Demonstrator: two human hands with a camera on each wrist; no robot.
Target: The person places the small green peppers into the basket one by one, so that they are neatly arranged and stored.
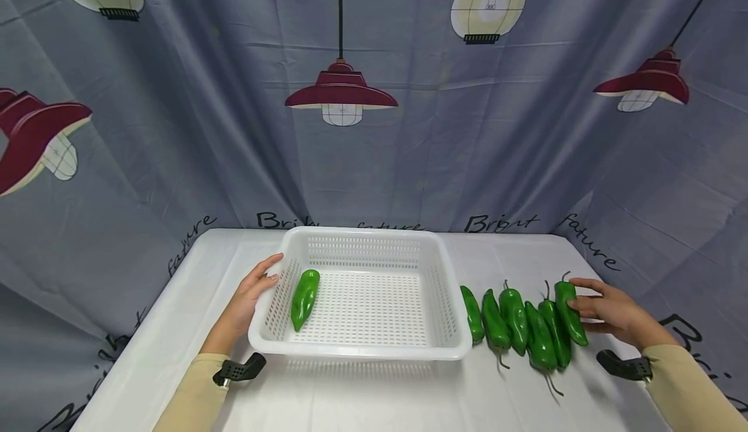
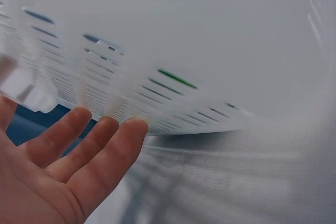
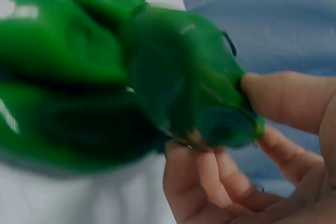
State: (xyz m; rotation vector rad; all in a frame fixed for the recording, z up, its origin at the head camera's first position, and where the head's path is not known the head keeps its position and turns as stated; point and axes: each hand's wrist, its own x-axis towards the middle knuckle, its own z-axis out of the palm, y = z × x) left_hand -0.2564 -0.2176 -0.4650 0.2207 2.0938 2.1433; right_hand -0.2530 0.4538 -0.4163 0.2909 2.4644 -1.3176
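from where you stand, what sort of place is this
Probably a small staged workspace, perhaps for recording: a curtain printed with lamps hangs behind and beside a white table, which holds a basket and green peppers.

In the head view, the basket (image 1: 362,353) hides part of the row's leftmost pepper (image 1: 474,320) at its three o'clock, and the picture's edge crops a printed red lamp (image 1: 35,127) near nine. The left wrist view cuts off the left hand (image 2: 58,177) at eight o'clock. In the right wrist view, peppers (image 3: 58,66) toward nine are blurred and cropped.
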